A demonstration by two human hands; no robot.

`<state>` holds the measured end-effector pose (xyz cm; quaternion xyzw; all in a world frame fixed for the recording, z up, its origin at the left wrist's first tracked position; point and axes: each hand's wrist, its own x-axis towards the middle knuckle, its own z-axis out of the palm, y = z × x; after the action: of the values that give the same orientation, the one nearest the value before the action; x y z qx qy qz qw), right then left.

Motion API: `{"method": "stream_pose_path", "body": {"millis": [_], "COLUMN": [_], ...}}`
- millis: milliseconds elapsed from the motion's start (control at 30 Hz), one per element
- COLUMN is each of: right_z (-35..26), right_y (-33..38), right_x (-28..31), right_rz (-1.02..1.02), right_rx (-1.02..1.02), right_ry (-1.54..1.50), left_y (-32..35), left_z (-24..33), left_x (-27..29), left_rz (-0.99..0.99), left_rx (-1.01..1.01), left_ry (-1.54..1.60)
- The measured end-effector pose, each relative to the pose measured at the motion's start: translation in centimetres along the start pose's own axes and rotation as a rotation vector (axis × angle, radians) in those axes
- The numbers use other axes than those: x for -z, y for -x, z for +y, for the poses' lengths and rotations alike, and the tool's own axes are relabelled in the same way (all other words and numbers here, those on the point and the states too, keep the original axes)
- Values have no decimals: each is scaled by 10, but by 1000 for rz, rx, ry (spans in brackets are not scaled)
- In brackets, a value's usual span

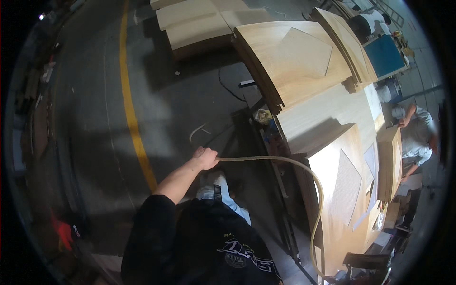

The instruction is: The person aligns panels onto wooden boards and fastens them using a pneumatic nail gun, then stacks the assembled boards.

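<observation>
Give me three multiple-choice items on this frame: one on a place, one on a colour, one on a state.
1. Where does the floor line run?
A. left of the person's raised hand
B. across the wooden panels
C. under the blue bench

2. What colour is that line?
A. white
B. yellow
C. red

3. How does the left hand stand on the edge strip?
A. open, hovering above it
B. closed around its end
C. flat on a panel

Answers:
1 A: the line passes down the concrete floor left of the hand.
2 B: it is plainly yellow on grey.
3 B: the fingers are curled round the strip's end, and the strip curves away along the wooden panel.
</observation>
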<state>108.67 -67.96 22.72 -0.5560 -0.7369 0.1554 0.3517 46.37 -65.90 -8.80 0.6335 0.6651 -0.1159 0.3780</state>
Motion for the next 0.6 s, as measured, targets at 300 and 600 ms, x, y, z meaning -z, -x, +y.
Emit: {"method": "stream_pose_path", "body": {"millis": [300,600], "right_z": [-71,-217], "right_y": [-90,-210], "right_x": [-134,-319], "right_rz": [-108,-239], "right_rx": [-49,-157], "right_ry": [142,358], "left_y": [-125,-101], "left_z": [-228,-602], "left_x": [-43,142], "left_rz": [39,8], "left_rx": [16,575], "left_ry": [-428,-359]}}
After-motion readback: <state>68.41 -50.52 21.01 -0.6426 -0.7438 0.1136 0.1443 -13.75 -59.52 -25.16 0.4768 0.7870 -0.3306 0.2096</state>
